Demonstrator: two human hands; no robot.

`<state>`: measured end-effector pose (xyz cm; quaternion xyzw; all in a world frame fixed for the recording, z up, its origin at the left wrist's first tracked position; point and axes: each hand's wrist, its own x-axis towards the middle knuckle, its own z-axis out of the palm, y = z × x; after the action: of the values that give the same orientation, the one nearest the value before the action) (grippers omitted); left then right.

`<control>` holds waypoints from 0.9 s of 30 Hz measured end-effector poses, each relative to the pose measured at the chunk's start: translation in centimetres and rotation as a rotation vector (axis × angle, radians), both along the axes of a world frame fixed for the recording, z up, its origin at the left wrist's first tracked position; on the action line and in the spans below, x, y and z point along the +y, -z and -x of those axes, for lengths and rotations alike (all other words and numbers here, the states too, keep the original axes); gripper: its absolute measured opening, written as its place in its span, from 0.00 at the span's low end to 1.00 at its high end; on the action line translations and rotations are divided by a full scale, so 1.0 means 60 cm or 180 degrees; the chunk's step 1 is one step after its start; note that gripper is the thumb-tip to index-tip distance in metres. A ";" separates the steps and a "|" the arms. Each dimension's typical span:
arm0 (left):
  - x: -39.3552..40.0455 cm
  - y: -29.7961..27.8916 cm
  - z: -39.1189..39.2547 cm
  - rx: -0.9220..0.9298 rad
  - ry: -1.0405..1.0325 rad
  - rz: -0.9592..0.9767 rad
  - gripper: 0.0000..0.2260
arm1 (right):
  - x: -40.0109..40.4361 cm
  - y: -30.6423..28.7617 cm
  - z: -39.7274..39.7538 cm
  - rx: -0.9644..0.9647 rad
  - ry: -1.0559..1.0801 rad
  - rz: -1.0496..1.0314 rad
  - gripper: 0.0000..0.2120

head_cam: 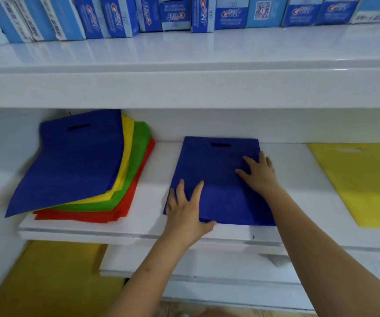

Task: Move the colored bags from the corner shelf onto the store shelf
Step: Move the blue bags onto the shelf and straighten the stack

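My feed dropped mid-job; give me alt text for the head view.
Both hands, left and right, press flat on a blue fabric bag lying on the white shelf. A fanned stack of blue, yellow, green and red bags sits left; a yellow bag lies right.

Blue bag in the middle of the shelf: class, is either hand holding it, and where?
Neither grips it. The left hand lies flat on the blue bag at its near left corner; the right hand lies flat by its right edge.

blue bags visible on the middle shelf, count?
2. One blue bag lies flat mid-shelf under both the left hand and right hand; another blue bag tops the fanned corner stack. More may hide beneath it.
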<state>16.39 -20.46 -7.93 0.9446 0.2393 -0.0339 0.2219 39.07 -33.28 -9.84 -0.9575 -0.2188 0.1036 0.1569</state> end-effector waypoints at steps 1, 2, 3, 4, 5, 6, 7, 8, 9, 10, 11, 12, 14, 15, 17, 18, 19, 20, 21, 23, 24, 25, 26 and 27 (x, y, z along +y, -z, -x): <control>0.002 0.000 -0.001 0.0154 0.0030 -0.0002 0.48 | 0.001 0.001 -0.002 0.0018 0.0006 -0.0015 0.32; 0.005 -0.002 -0.001 0.0267 0.0036 -0.0017 0.49 | 0.002 0.000 -0.005 0.0030 -0.0002 -0.0058 0.32; 0.007 -0.004 -0.002 0.0331 0.0018 -0.0021 0.50 | 0.001 -0.002 -0.008 0.0043 -0.0021 -0.0099 0.32; 0.009 -0.007 -0.003 0.0346 -0.0016 0.0001 0.51 | -0.001 -0.005 -0.012 0.0063 -0.0040 -0.0115 0.32; 0.011 -0.010 -0.004 0.0327 -0.0059 0.0039 0.51 | -0.003 -0.008 -0.018 0.0088 -0.0052 -0.0113 0.33; 0.011 -0.014 -0.006 0.0293 -0.0109 0.0088 0.51 | -0.006 -0.012 -0.024 0.0110 -0.0043 -0.0101 0.33; 0.010 -0.017 -0.009 0.0251 -0.0165 0.0149 0.51 | -0.009 -0.017 -0.029 0.0120 -0.0016 -0.0085 0.33; 0.009 -0.019 -0.011 0.0206 -0.0225 0.0220 0.50 | -0.010 -0.022 -0.034 0.0114 0.0008 -0.0058 0.34; 0.009 -0.020 -0.014 0.0160 -0.0274 0.0286 0.50 | -0.011 -0.027 -0.037 0.0076 0.0016 -0.0025 0.34; 0.008 -0.021 -0.015 0.0129 -0.0296 0.0326 0.49 | -0.011 -0.031 -0.038 0.0031 0.0002 0.0000 0.34; 0.008 -0.022 -0.017 0.0120 -0.0291 0.0336 0.49 | -0.010 -0.036 -0.038 -0.0008 -0.0031 0.0010 0.33; 0.009 -0.023 -0.018 0.0122 -0.0275 0.0327 0.48 | -0.008 -0.039 -0.039 -0.0033 -0.0051 -0.0007 0.31; 0.010 -0.024 -0.020 0.0114 -0.0261 0.0311 0.48 | -0.005 -0.043 -0.040 -0.0007 -0.0048 -0.0010 0.27; 0.010 -0.023 -0.020 0.0093 -0.0259 0.0307 0.48 | -0.001 -0.044 -0.040 0.0024 -0.0048 0.0052 0.25; 0.010 -0.022 -0.017 0.0080 -0.0237 0.0289 0.48 | 0.015 -0.052 -0.037 0.0085 0.0014 0.0332 0.25; 0.011 -0.022 -0.014 0.0112 -0.0201 0.0277 0.49 | 0.028 -0.059 -0.031 0.0093 0.0100 0.0453 0.26; 0.013 -0.022 -0.011 0.0150 -0.0160 0.0271 0.50 | 0.044 -0.069 -0.023 0.0041 0.0173 0.0493 0.28; 0.016 -0.025 -0.006 0.0158 -0.0136 0.0257 0.51 | 0.062 -0.079 -0.014 -0.0065 0.0172 0.0435 0.29; 0.022 -0.030 -0.002 0.0094 -0.0142 0.0207 0.50 | 0.085 -0.090 -0.003 -0.0170 0.0091 0.0294 0.29; 0.042 -0.043 0.011 -0.0372 -0.0239 -0.0049 0.45 | 0.135 -0.112 0.021 -0.0221 -0.0219 -0.0142 0.31; 0.055 -0.050 0.020 -0.0736 -0.0325 -0.0187 0.39 | 0.162 -0.121 0.036 -0.0200 -0.0405 -0.0392 0.31; 0.069 -0.057 0.031 -0.1124 -0.0443 -0.0300 0.34 | 0.189 -0.129 0.051 -0.0200 -0.0597 -0.0661 0.30; 0.085 -0.064 0.043 -0.1489 -0.0594 -0.0399 0.28 | 0.217 -0.134 0.065 -0.0231 -0.0785 -0.0945 0.29; 0.103 -0.070 0.056 -0.1793 -0.0774 -0.0498 0.23 | 0.244 -0.141 0.083 -0.0290 -0.0959 -0.1203 0.27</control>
<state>13.01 -14.26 -3.75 0.8955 0.2815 0.2744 0.2086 34.09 -18.65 -1.36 -0.8714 -0.3815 0.0397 0.3059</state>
